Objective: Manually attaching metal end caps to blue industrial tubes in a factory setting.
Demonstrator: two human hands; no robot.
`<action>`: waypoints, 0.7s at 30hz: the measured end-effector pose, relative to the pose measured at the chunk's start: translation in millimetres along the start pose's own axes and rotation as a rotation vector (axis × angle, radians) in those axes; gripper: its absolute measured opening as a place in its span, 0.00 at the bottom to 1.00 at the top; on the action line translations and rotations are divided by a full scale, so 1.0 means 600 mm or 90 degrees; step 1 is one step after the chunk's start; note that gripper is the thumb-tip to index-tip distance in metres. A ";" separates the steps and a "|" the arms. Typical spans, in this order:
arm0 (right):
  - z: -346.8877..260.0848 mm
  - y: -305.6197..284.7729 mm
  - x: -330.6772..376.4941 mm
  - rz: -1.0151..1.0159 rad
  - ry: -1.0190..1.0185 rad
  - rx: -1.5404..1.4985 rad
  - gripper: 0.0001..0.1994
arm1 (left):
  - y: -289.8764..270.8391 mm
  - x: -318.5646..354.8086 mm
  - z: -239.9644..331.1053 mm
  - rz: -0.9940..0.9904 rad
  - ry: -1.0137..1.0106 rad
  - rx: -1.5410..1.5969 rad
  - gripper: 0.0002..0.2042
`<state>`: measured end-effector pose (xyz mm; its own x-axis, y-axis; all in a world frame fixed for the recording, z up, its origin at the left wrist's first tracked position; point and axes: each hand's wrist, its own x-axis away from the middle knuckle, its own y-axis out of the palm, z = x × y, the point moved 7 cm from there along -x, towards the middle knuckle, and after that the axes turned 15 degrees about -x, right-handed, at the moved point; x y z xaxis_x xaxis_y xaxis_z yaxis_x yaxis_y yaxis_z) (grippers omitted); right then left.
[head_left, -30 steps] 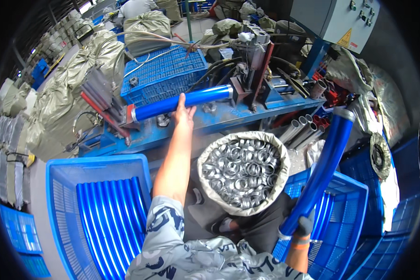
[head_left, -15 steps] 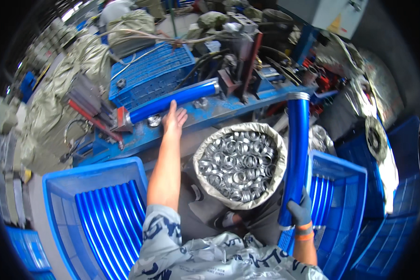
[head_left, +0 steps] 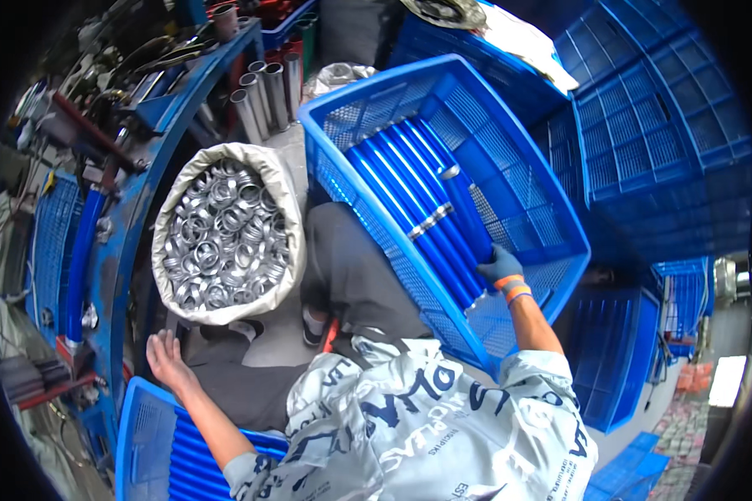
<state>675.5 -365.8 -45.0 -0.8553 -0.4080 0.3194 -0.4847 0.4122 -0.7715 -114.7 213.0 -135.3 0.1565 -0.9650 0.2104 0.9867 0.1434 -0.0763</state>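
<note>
My right hand (head_left: pixel 503 269), in a dark glove with an orange wristband, reaches into the blue crate (head_left: pixel 384 81) on my right. Its fingers are closed on the near end of a blue tube (head_left: pixel 471 221), which lies beside a row of similar tubes (head_left: pixel 397 179) with silvery end rings. My left hand (head_left: pixel 167 357) is bare and empty, fingers stretched out. It hovers near a pale cloth sack (head_left: pixel 295 250) full of silvery metal rings (head_left: pixel 217 225). Another blue tube (head_left: pixel 83 259) rests along the blue machine bench (head_left: pixel 129 242) at the left.
A second blue crate (head_left: pixel 134 409) with blue tubes (head_left: pixel 196 459) stands at the lower left. Several bare metal pipes (head_left: pixel 263 92) stand upright beyond the sack. Stacked blue crates (head_left: pixel 635 108) fill the far right, with another crate (head_left: pixel 614 351) behind my right arm.
The view has swung to the right. My right hand has lowered its blue tube from upright into the right crate. My left hand has come back from the tube on the bench.
</note>
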 end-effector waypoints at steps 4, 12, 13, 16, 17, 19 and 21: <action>0.232 0.061 -0.004 -0.086 0.146 0.126 0.36 | -0.012 0.041 0.005 0.035 0.018 -0.078 0.31; 0.500 0.172 -0.108 -0.236 0.176 0.251 0.38 | -0.101 0.233 0.024 0.223 0.037 -0.166 0.23; 0.505 0.198 -0.117 -0.237 0.183 0.225 0.40 | -0.141 0.249 0.035 0.252 0.059 -0.223 0.22; 0.567 0.242 -0.136 -0.257 0.178 0.232 0.42 | -0.219 0.302 0.007 0.310 0.027 -0.270 0.17; 0.607 0.261 -0.142 -0.265 0.181 0.248 0.41 | -0.242 0.306 0.008 0.312 0.028 -0.272 0.17; 0.690 0.285 -0.182 -0.319 0.165 0.262 0.40 | -0.240 0.291 -0.056 0.256 -0.007 -0.329 0.13; 0.679 0.282 -0.200 -0.307 0.170 0.242 0.37 | -0.247 0.319 -0.124 0.274 -0.053 -0.386 0.12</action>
<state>770.9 -579.0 -438.3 -0.5992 -0.2381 0.7644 -0.7673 -0.1017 -0.6331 -234.4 -9.3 -156.2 0.5502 -0.8276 0.1116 0.6440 0.3354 -0.6876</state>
